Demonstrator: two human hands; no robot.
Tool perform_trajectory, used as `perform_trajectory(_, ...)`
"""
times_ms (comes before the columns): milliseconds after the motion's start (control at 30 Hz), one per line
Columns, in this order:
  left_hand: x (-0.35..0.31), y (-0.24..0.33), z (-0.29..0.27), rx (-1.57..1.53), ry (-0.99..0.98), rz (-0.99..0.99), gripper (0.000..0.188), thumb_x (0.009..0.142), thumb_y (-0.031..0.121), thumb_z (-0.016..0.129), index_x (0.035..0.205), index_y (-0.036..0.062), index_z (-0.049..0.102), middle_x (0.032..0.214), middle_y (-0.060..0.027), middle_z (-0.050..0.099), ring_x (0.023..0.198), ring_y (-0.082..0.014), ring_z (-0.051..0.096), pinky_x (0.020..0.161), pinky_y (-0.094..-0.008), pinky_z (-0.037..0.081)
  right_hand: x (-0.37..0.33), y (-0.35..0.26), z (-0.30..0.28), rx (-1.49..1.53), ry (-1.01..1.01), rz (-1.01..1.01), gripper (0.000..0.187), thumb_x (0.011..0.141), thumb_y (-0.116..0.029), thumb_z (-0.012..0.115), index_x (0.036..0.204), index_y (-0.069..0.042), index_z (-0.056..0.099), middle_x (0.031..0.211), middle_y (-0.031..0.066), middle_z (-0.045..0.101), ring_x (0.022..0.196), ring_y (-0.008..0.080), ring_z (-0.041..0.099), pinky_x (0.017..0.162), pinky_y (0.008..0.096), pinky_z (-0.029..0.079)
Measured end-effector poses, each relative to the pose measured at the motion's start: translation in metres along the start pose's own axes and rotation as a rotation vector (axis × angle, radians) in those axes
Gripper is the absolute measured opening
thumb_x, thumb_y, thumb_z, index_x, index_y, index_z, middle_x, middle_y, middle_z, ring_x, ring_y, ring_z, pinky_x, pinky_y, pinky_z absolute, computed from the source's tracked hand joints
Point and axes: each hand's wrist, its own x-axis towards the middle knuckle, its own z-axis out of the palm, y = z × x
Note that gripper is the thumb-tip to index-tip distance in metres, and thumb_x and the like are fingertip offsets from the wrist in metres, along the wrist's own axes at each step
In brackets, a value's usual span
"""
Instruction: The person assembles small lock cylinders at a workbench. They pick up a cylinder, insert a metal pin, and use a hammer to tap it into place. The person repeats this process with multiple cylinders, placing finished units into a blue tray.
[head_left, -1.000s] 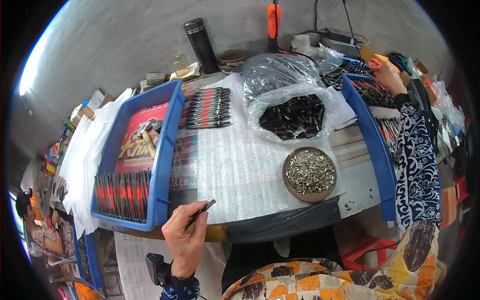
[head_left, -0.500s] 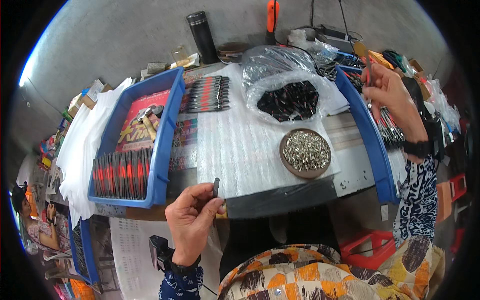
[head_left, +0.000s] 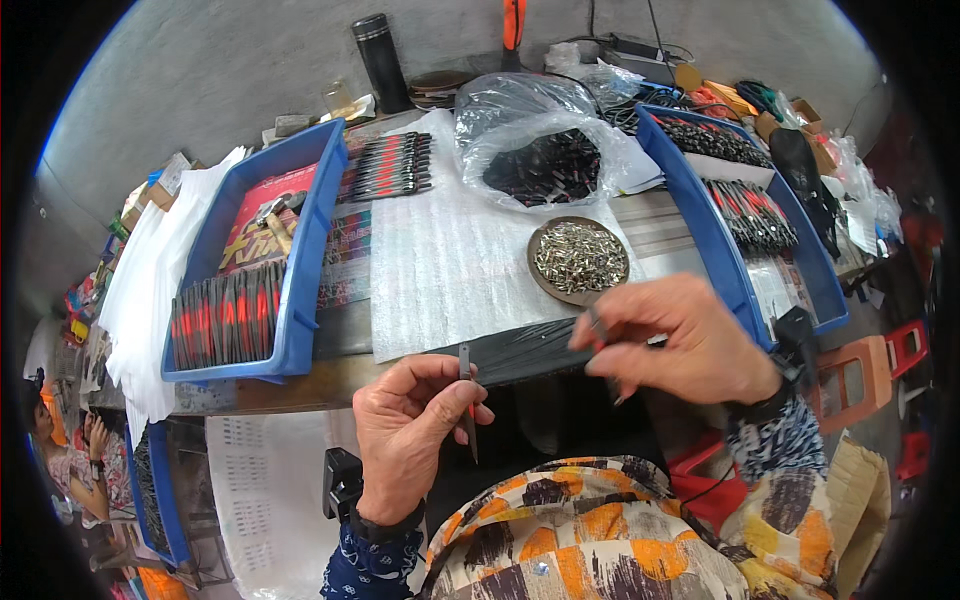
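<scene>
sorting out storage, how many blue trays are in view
3: the left tray on the table, the right tray at its other end, and a partly seen lower tray at far left, near another person. Others may be hidden.

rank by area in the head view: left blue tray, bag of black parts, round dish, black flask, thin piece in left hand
1. Left blue tray
2. Bag of black parts
3. Round dish
4. Black flask
5. Thin piece, partly covered
The flask stands farther back, so its real size against the dish is unsure.
</scene>
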Motion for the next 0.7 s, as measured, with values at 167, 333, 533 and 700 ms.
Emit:
perform_trajectory(167, -0.008, -0.007, 0.008, -0.078, -0.042, -0.024, 0.015, 0.089, 0.002, 0.068, 0.101, -0.0059, 0.066, 0.085, -0.0118, 0.071, 0.072, -0.0152, 0.069, 0.055, -0.0214, 0.051, -0.004, 0.023, 0.045, 0.237, 0.017, 0.092, 0.040, 0.088, 0.001, 0.067, 0.126, 0.002, 0.057, 0.083, 0.0038, 0.064, 0.063, 0.0062, 0.061, 0.057, 0.0202, 0.051)
perform_trajectory(333, -0.012, -0.014, 0.012, -0.132, -0.049, -0.020, 0.015, 0.088, 0.001, 0.069, 0.102, -0.0060, 0.067, 0.086, -0.0112, 0.071, 0.071, -0.0132, 0.067, 0.058, -0.0225, 0.054, -0.007, 0.039, 0.074, 0.294, 0.147, 0.044, 0.045, 0.088, 0.002, 0.067, 0.131, 0.000, 0.055, 0.082, 0.0028, 0.065, 0.063, 0.0051, 0.061, 0.057, 0.0193, 0.050)
perform_trajectory(533, -0.013, -0.021, 0.018, -0.143, -0.054, -0.013, 0.015, 0.088, 0.002, 0.070, 0.100, -0.0061, 0.067, 0.087, -0.0094, 0.070, 0.070, -0.0110, 0.065, 0.059, -0.0230, 0.055, -0.009, 0.046, 0.088, 0.253, 0.192, -0.015, 0.043, 0.089, 0.000, 0.067, 0.131, 0.000, 0.055, 0.087, 0.0040, 0.067, 0.065, 0.0052, 0.061, 0.057, 0.0188, 0.050)
perform_trajectory(700, -0.014, -0.023, 0.020, -0.168, -0.050, -0.007, 0.014, 0.088, 0.002, 0.070, 0.100, -0.0059, 0.067, 0.088, -0.0092, 0.070, 0.070, -0.0115, 0.065, 0.060, -0.0228, 0.056, -0.010, 0.047, 0.089, 0.218, 0.217, -0.059, 0.042, 0.090, -0.002, 0.067, 0.131, 0.000, 0.055, 0.088, 0.0046, 0.068, 0.066, 0.0046, 0.060, 0.057, 0.0188, 0.050)
